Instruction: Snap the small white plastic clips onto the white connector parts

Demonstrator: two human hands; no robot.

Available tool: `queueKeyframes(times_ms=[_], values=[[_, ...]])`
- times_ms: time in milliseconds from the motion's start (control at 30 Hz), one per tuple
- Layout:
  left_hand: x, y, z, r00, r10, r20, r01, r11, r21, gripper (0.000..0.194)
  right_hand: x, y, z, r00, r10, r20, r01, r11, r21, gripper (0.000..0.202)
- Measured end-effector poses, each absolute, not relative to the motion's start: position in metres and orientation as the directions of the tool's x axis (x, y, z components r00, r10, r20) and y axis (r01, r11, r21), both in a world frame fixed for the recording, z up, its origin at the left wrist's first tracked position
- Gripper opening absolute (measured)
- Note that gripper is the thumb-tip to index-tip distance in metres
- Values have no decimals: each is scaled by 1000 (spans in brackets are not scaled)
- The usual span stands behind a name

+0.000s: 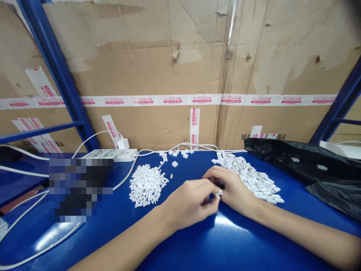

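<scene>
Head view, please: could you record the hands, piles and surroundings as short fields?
Left hand: pinches a small white piece
Right hand: close to that piece; grip unclear
Left pile: small white parts, heaped
Right pile: longer white parts, partly behind right hand
Power strip: back left, white adapter plugged in
Black plastic: right side of blue table
Backdrop: taped cardboard

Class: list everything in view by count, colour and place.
Cardboard: count unclear, brown, back
Tape strips: several, white-and-red, on cardboard
Rack posts: two, blue, left and right
Table: one, blue, foreground
Left pile: one, white, left of centre
Right pile: one, white, right of centre
Loose pieces: several, white, between piles
Power strip: one, white, back left
Plug: one, white, on power strip
Cables: several, white, left and back
Plastic bag: one, black, right
Pixelated patch: one, dark, left
Held piece: one, white, centre
Left hand: one, holding piece
Right hand: one, beside left
</scene>
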State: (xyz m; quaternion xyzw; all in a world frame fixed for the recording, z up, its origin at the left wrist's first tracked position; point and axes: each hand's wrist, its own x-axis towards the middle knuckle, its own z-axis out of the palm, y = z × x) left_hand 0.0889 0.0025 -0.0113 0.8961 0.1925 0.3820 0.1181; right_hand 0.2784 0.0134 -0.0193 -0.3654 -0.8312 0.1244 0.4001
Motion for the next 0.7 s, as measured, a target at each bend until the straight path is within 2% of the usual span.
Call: queueKeyframes(times_ms=[100,267,367,433,500,600,633,700], values=[[90,1,-16,668,354,655,228,-935,272,11,277,14,-18,-422,670,611,489,736,-469,17],[81,11,-16,700,357,619,318,-931,177,12,274,14,-10,-487,569,663,460,812,-359,17],[77,17,-16,741,370,561,380,-919,104,8,269,14,0,-457,554,696,470,814,-340,16],[77,20,-17,745,397,535,409,-907,103,6,262,16,10,-451,551,703,471,815,-336,19],[77,22,-18,738,431,519,433,-893,125,8,251,22,22,-495,573,653,468,809,-355,20],[78,22,-19,749,436,499,426,-894,141,12,229,40,39,-606,655,451,498,755,-426,9],[77,22,-19,755,432,494,419,-897,144,12,221,48,43,-646,657,388,507,750,-426,12],[77,22,-18,756,434,491,414,-897,156,13,207,63,48,-749,595,291,502,796,-338,23]])
